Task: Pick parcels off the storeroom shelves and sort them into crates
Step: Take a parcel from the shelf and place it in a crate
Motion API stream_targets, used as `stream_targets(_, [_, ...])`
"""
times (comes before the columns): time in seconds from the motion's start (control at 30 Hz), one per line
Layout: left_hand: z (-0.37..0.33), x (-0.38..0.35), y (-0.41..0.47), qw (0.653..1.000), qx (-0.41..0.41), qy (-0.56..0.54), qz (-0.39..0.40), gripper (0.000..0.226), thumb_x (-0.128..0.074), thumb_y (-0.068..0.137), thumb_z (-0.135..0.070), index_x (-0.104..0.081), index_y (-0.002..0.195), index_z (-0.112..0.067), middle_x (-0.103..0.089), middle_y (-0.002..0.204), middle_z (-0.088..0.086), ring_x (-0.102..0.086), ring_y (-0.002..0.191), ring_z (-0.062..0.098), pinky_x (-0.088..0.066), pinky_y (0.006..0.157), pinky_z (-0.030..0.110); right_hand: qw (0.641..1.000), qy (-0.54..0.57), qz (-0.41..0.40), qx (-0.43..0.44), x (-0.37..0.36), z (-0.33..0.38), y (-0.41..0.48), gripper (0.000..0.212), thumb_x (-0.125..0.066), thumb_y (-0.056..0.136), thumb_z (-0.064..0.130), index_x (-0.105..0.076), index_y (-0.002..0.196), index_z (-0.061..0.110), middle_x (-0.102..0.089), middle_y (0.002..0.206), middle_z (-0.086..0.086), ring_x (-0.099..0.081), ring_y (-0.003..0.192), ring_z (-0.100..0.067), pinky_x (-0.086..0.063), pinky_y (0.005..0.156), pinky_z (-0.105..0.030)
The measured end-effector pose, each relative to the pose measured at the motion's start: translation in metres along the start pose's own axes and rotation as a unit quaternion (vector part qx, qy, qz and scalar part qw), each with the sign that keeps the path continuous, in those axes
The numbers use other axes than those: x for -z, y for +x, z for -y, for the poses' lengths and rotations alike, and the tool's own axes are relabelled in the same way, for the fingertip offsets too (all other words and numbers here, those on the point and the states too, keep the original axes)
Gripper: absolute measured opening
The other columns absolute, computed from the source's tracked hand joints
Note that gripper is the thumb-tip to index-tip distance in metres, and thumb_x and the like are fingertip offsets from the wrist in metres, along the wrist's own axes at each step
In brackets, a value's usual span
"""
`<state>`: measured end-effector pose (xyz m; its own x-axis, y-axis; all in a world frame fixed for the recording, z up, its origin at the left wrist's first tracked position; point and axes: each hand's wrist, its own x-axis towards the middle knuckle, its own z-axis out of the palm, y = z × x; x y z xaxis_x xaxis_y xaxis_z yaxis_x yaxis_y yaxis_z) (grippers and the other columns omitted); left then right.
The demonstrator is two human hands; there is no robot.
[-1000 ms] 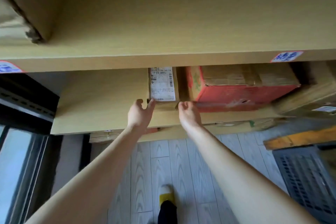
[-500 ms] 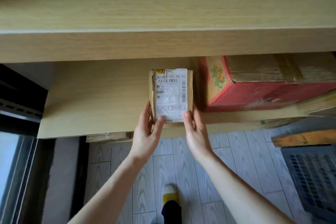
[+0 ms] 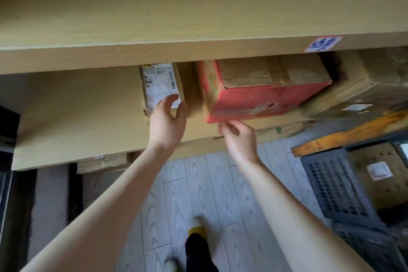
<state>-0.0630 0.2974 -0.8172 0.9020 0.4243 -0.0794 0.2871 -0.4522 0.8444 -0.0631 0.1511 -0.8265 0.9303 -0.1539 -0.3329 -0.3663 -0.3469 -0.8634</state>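
Observation:
A small brown parcel (image 3: 157, 84) with a white shipping label stands on the middle wooden shelf (image 3: 77, 112), half under the shelf above. My left hand (image 3: 167, 123) holds its near right corner, thumb on the label and fingers round the side. To its right sits a red box (image 3: 260, 99) with a taped brown top. My right hand (image 3: 240, 139) is just below that box's near left corner, fingers loosely curled, fingertips at the bottom edge, holding nothing. A dark plastic crate (image 3: 335, 183) on the floor at right contains a labelled cardboard box (image 3: 375, 183).
The upper shelf board (image 3: 176, 17) overhangs close above the parcels. A large brown box (image 3: 364, 95) lies right of the red one, over an orange beam (image 3: 348, 134). Another carton (image 3: 101, 161) sits under the shelf. My foot (image 3: 196, 229) is on the pale plank floor.
My right hand let go of the small parcel and moved right to the red box's corner. My left hand shifted to the parcel's right side. The view swung right, showing the crate.

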Motion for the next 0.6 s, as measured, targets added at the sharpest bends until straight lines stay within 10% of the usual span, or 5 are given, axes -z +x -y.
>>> stream_targets(0.17, [-0.062, -0.038, 0.002, 0.987, 0.067, -0.107, 0.102, 0.043, -0.052, 0.089, -0.046, -0.055, 0.115, -0.011, -0.062, 0.108, 0.004, -0.056, 0.098, 0.018, -0.041, 0.082, 0.026, 0.967, -0.032, -0.24, 0.075, 0.124, 0.026, 0.042, 0.023, -0.052, 0.091, 0.016, -0.063, 0.105, 0.001, -0.064, 0.098, -0.012, -0.057, 0.094, -0.02, -0.043, 0.085, -0.029])
stream_targets(0.37, [-0.085, -0.083, 0.024, 0.966, 0.147, -0.202, 0.063, 0.029, -0.057, 0.085, -0.038, -0.051, 0.106, -0.019, -0.061, 0.103, 0.002, -0.057, 0.09, 0.017, -0.043, 0.077, 0.027, 0.926, -0.283, -0.215, 0.131, 0.177, 0.035, 0.119, 0.044, -0.048, 0.092, 0.036, -0.052, 0.129, 0.013, -0.054, 0.131, -0.013, -0.045, 0.122, -0.031, -0.035, 0.096, -0.033])
stream_targets(0.6, [-0.09, -0.099, 0.019, 0.948, 0.193, -0.255, -0.005, 0.038, -0.054, 0.083, -0.038, -0.056, 0.11, -0.011, -0.06, 0.096, 0.003, -0.054, 0.081, 0.016, -0.043, 0.062, 0.025, 0.983, -0.128, -0.102, 0.077, 0.189, 0.034, 0.14, 0.051, -0.053, 0.09, 0.035, -0.043, 0.135, 0.014, -0.051, 0.132, -0.011, -0.048, 0.121, -0.026, -0.038, 0.101, -0.034])
